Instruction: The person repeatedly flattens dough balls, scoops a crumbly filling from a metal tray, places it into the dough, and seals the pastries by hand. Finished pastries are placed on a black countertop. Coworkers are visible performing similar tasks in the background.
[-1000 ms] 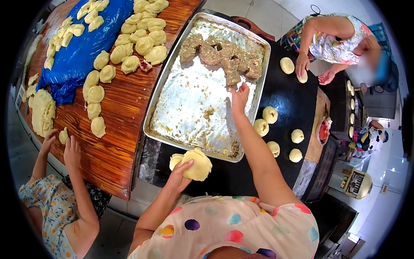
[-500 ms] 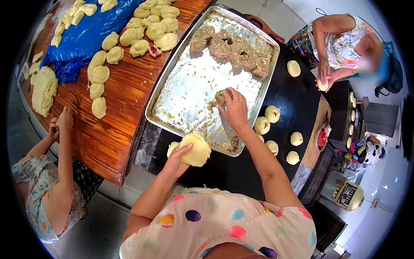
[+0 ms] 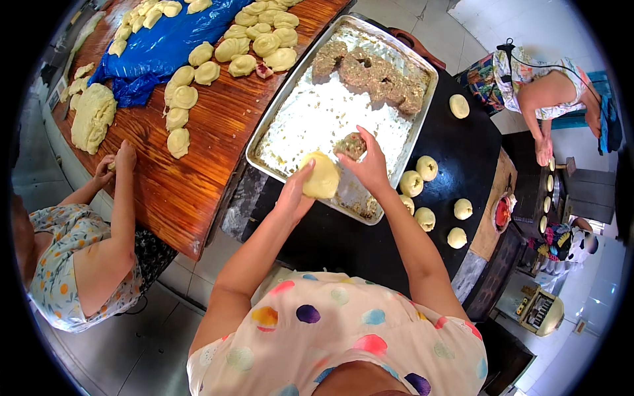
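Note:
My left hand (image 3: 296, 191) is closed on a flattened round of pale yellow dough (image 3: 322, 176), held above the near edge of a metal baking tray (image 3: 264, 167). Just right of the dough, my right hand (image 3: 371, 165) grips a small brown lump of crumbly filling (image 3: 352, 146) between thumb and fingers. Lump and dough are close together, with a small gap between them. A larger brown mass of filling (image 3: 370, 79) lies across the far part of the tray, whose foil-like bottom carries scattered crumbs.
Several filled dough balls (image 3: 426, 168) sit on the black surface right of the tray. Dough pieces (image 3: 183, 97), blue plastic (image 3: 172, 46) and a dough block (image 3: 94, 119) lie on the wooden table (image 3: 211, 145). One co-worker's hands (image 3: 120, 162) are at its left edge; another person (image 3: 551, 99) stands far right.
My right hand has lifted the filling lump off the tray and brought it toward the dough. My left hand has moved right and up with the dough. The far-right person has leaned over.

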Motion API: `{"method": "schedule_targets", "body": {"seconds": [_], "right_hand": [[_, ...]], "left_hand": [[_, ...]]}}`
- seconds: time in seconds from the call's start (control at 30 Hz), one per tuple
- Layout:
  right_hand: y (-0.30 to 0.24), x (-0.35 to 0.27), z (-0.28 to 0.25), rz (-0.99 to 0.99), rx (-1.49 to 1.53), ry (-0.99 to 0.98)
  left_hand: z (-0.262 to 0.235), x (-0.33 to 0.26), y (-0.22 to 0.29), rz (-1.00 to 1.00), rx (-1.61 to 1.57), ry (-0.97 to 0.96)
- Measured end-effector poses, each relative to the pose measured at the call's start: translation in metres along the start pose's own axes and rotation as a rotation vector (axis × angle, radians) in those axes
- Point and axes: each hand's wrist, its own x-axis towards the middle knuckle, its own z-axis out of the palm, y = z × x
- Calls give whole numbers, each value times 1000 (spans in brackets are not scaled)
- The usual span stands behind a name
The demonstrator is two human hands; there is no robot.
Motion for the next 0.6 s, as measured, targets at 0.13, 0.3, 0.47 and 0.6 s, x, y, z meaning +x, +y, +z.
{"method": "schedule_targets", "body": {"seconds": [0.13,0.3,0.47,0.6], "right_hand": [[-37,-42,-19,-266,-51,-133],[-39,-67,-42,-236,-111,-260],[-36,-98,-62,95,440,279],[-44,-106,-43,320,1431,408]], "left_hand": [[33,-3,-1,-99,-73,-184],[45,-6,-29,-143,88,-208],[83,-27,-41,-170,-36,-163],[112,-35,-61,-162,-97,-279]]}}
